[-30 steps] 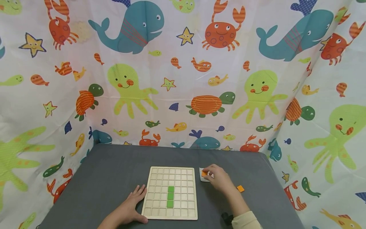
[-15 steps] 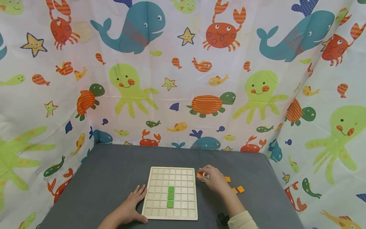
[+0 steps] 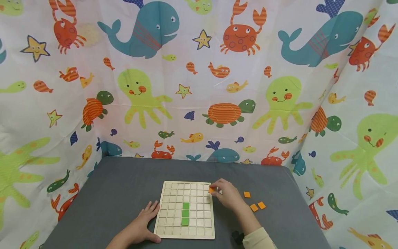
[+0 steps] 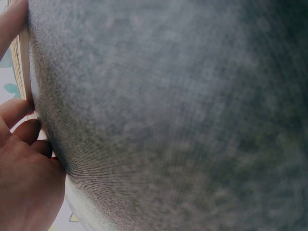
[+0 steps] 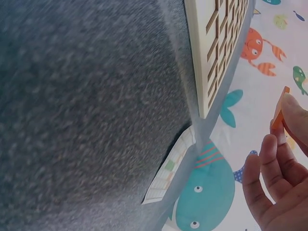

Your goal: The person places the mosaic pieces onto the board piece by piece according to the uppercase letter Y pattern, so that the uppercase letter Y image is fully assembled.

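A light wooden grid board (image 3: 171,231) lies on the table, with green square tiles (image 3: 185,213) set in a short column in its cells. My left hand (image 3: 143,223) rests against the board's left edge, fingers stretched and spread, thumb at the near left corner. Above the board's far right corner, my right hand (image 3: 227,195) pinches an orange square tile (image 3: 211,190) between thumb and fingertip. In the right wrist view, that orange tile (image 5: 280,108) is seen nearly edge-on, held clear of the board. A small card (image 5: 168,166) with a printed grid lies beside the board; in the head view, the right hand hides it.
Several orange tiles (image 3: 254,207) lie loose on the grey table (image 3: 130,180) to the right of the right forearm. A dark object (image 3: 237,237) sits by the right sleeve. A curtain (image 3: 192,114) printed with sea animals hangs behind the table.
My right hand has moved left with the orange tile, from over the card to the board's far right corner. Loose orange tiles that the arm covered now show. My left hand stays put.
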`<action>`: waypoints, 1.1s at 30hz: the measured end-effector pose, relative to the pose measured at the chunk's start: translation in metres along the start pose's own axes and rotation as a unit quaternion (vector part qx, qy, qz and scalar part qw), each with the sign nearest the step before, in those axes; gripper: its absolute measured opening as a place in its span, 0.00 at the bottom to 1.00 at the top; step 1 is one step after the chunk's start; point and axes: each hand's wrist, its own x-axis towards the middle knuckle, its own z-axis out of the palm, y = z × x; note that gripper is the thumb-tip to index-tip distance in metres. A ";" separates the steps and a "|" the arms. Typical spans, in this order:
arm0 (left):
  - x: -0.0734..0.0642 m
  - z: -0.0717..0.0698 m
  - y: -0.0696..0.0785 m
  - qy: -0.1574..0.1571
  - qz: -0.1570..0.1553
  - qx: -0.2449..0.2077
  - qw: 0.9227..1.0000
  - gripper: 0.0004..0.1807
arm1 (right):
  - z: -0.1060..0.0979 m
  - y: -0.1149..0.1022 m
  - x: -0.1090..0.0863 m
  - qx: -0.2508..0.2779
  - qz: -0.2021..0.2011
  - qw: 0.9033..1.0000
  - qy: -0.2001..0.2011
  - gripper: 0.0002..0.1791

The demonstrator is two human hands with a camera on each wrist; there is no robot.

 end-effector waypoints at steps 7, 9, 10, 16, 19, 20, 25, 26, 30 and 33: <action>-0.001 -0.001 0.000 -0.002 0.008 0.001 1.000 0.72 | 0.004 -0.006 0.005 0.006 -0.010 1.000 0.000 0.13; -0.001 -0.001 0.000 -0.003 0.008 0.000 1.000 0.71 | 0.005 -0.008 0.007 0.007 -0.006 1.000 -0.003 0.13; -0.001 -0.001 0.000 -0.003 0.006 0.000 1.000 0.72 | 0.006 -0.008 0.008 0.006 -0.008 1.000 -0.005 0.13; 0.001 0.000 0.000 -0.003 -0.001 -0.002 1.000 0.72 | 0.011 -0.012 0.012 0.015 -0.020 1.000 -0.011 0.13; 0.001 0.000 -0.001 -0.004 0.001 -0.003 1.000 0.72 | 0.014 -0.013 0.014 0.019 -0.020 1.000 -0.014 0.12; 0.001 0.000 -0.001 -0.004 0.002 -0.003 1.000 0.72 | 0.015 -0.014 0.015 0.020 -0.020 0.999 -0.015 0.12; 0.000 0.000 -0.001 -0.002 0.008 -0.001 1.000 0.72 | 0.019 -0.017 0.017 0.029 -0.013 0.999 -0.024 0.12; 0.000 -0.001 0.000 0.000 0.009 -0.002 1.000 0.72 | 0.019 -0.018 0.018 0.030 -0.011 0.999 -0.026 0.12; 0.000 0.000 -0.001 0.001 0.010 -0.003 1.000 0.72 | 0.022 -0.021 0.020 0.026 -0.010 0.999 -0.028 0.13; 0.000 -0.001 -0.001 0.000 0.011 -0.005 1.000 0.72 | 0.023 -0.023 0.022 0.026 -0.015 0.999 -0.030 0.13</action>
